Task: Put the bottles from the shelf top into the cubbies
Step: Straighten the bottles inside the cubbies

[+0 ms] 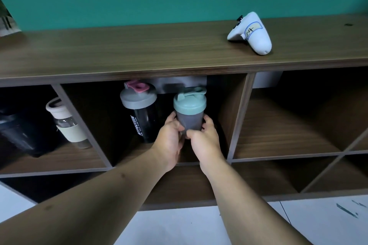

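A grey shaker bottle with a mint-green lid (190, 113) stands upright inside the middle cubby (95, 117) of the wooden shelf. My left hand (169, 139) grips its lower left side and my right hand (205, 141) grips its lower right side. Just left of it in the same cubby stands a black shaker bottle with a grey lid and pink cap (140, 111). The left cubby holds a clear bottle with a cream lid and sleeve (66, 123) and a dark bottle (16, 135). No bottle stands on the shelf top (139, 49).
A white game controller (252, 33) with a label lies on the shelf top at the right. A paper-like item (7, 21) shows at the top's far left. The right cubby (288, 125) and the lower cubbies hold nothing visible. White floor lies below.
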